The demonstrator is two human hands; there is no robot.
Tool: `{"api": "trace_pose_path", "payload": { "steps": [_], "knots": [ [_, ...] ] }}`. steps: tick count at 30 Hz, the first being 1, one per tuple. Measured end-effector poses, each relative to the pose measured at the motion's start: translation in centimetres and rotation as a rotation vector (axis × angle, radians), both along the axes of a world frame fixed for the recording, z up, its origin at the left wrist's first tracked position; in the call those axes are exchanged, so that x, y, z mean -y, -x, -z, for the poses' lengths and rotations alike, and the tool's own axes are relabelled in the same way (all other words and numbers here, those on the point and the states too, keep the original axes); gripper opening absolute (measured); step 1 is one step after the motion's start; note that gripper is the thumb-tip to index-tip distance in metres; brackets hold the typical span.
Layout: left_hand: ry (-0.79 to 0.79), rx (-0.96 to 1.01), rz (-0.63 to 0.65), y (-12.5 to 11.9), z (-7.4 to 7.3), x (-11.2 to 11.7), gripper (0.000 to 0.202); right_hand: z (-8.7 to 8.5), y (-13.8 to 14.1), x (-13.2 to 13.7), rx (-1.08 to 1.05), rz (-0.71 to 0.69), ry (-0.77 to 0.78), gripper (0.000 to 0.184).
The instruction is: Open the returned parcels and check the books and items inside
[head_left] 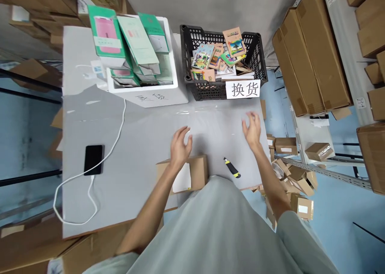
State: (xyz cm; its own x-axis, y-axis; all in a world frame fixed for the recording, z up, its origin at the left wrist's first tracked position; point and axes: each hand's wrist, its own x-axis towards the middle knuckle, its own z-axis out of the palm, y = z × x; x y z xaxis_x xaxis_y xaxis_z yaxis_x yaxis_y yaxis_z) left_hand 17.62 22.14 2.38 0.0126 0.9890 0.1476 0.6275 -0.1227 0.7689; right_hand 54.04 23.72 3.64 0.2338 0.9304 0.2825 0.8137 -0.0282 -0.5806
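Note:
My left hand (181, 147) is raised over the table beside a small cardboard box (199, 173) with a white label, its fingers apart and holding nothing. Over the table's right side hovers my right hand (252, 129), thumb and fingers spread, also holding nothing. Between my arms a black and yellow utility knife (232, 168) lies on the tabletop. Beyond my right hand stands a black plastic crate (207, 92) full of small picture-covered booklets (203, 56), with a white paper sign (243, 89) on its front.
A white foam box (180, 93) holding green and white cartons (138, 39) stands at the back left of the grey table (144, 145). A black power bank or phone (93, 159) lies left with a white cable (120, 131). Shelves and cardboard boxes (313, 61) line the right.

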Motion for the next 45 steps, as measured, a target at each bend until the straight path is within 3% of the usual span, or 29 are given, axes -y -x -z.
{"api": "trace_pose_path", "payload": {
  "steps": [3, 6, 8, 11, 15, 20, 24, 29, 37, 42, 45],
  "knots": [
    [0.099, -0.062, -0.135, 6.4, 2.5, 9.0, 0.045, 2.6, 5.6, 8.7, -0.190, -0.108, 0.159, 0.042],
    [0.205, -0.088, -0.274, 11.2, 5.0, 16.3, 0.064, 5.5, 10.8, 16.3, -0.417, -0.145, 0.364, 0.038],
    [0.300, -0.055, -0.364, 13.1, 6.4, 19.8, 0.076, 7.2, 13.7, 20.2, -0.545, -0.136, 0.475, 0.037],
    [0.506, 0.139, -0.404, 14.5, 8.1, 22.4, 0.077, 9.0, 16.8, 24.0, -0.688, -0.084, 0.567, 0.047],
    [0.631, 0.354, -0.254, 14.8, 9.4, 23.0, 0.062, 10.0, 19.5, 25.8, -0.804, -0.006, 0.563, 0.065],
    [0.638, 0.446, -0.096, 15.2, 9.2, 23.6, 0.073, 9.0, 21.3, 26.6, -0.823, -0.015, 0.471, 0.084],
    [0.510, 0.416, -0.045, 16.9, 8.1, 24.5, 0.075, 6.6, 21.4, 26.8, -0.654, -0.039, 0.389, 0.079],
    [0.360, 0.381, -0.137, 19.3, 7.7, 25.3, 0.067, 4.4, 22.2, 25.8, -0.508, -0.020, 0.300, 0.064],
    [0.384, 0.436, -0.222, 20.0, 9.6, 24.9, 0.051, 6.7, 25.0, 24.2, -0.507, 0.060, 0.351, 0.052],
    [0.349, 0.455, -0.194, 19.5, 9.7, 24.0, 0.052, 7.5, 24.9, 23.8, -0.606, 0.041, 0.327, 0.063],
    [0.431, 0.545, -0.102, 19.9, 10.1, 24.4, 0.067, 7.8, 24.7, 25.1, -0.718, 0.017, 0.325, 0.077]
  ]
}}
